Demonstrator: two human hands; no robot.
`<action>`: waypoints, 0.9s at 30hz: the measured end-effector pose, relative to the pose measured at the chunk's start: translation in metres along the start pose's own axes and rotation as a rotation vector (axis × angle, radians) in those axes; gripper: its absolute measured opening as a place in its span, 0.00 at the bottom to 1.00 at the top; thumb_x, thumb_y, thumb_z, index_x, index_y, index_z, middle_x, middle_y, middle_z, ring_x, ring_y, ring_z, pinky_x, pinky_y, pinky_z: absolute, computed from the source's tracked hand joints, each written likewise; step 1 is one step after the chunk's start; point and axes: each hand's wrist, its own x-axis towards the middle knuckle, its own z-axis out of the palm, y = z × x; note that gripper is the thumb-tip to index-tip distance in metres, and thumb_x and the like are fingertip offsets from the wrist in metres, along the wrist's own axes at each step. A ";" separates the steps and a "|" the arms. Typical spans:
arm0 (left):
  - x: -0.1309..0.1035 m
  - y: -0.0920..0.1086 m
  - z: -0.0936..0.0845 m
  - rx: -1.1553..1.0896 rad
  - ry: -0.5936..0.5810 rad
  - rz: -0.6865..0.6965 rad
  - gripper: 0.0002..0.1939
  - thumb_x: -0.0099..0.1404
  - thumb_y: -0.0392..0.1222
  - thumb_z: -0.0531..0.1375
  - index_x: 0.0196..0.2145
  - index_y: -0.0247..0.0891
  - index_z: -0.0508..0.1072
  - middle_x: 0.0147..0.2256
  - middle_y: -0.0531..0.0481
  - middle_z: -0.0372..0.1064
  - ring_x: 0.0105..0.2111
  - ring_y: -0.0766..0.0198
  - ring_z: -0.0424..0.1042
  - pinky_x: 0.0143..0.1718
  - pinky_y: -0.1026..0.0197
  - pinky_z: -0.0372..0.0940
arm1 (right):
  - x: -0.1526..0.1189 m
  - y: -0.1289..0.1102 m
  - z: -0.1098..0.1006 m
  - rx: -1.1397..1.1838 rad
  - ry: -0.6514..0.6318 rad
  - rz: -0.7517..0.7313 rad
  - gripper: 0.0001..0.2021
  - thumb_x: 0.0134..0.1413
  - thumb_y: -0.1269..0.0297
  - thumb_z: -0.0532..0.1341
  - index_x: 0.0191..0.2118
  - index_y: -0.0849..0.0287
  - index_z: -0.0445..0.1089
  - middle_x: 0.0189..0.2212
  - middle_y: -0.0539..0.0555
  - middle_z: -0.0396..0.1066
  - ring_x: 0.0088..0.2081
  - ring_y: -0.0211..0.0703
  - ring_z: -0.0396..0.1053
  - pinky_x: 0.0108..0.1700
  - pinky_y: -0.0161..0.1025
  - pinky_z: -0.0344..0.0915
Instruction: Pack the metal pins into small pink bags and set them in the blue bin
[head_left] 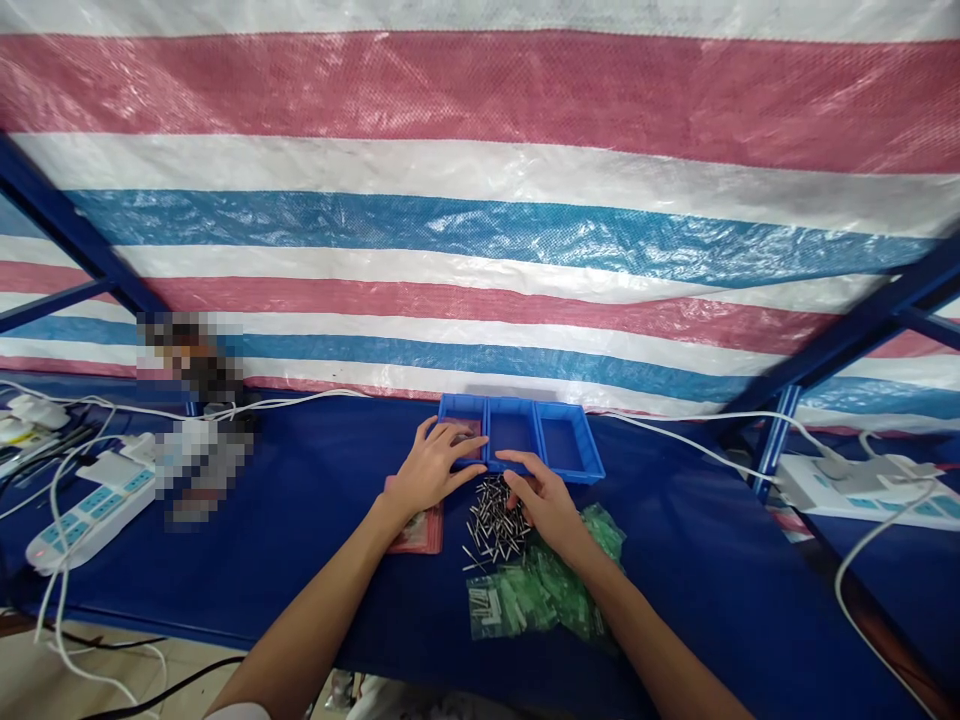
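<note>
My left hand (429, 468) lies with its fingers apart at the near edge of the left blue bin (451, 402), its thumb pointing towards the pile. Nothing shows in its grasp. Beneath that wrist is a stack of red-edged packets (426, 535). My right hand (546, 500) hovers at the upper right of a heap of small dark-and-silver metal pins (496, 528). Its index finger and thumb are apart, while the other fingers curl partly out of sight. Green clear plastic bags (551, 590) lie under the right forearm. One bag holds pale strips.
A middle blue bin (514, 408) and a right blue bin (592, 445) adjoin the left one. Power strips (94, 520) with white cables lie at left and right on the blue table (315, 500). A striped tarp (480, 230) hangs behind, between blue metal posts (780, 440).
</note>
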 end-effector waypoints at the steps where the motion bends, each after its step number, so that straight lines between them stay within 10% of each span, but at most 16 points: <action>1: 0.000 0.000 0.000 0.001 0.000 0.001 0.24 0.77 0.59 0.57 0.65 0.52 0.71 0.58 0.45 0.72 0.59 0.51 0.70 0.70 0.38 0.50 | 0.000 -0.001 0.000 0.010 -0.003 0.003 0.24 0.67 0.44 0.61 0.61 0.51 0.72 0.25 0.49 0.71 0.18 0.37 0.61 0.19 0.35 0.59; 27: 0.000 0.000 -0.001 -0.012 -0.012 -0.012 0.24 0.76 0.57 0.59 0.65 0.50 0.72 0.53 0.45 0.75 0.56 0.51 0.71 0.70 0.38 0.48 | 0.002 0.006 0.000 0.032 0.005 0.009 0.24 0.67 0.44 0.62 0.61 0.52 0.71 0.23 0.49 0.73 0.18 0.37 0.60 0.21 0.35 0.61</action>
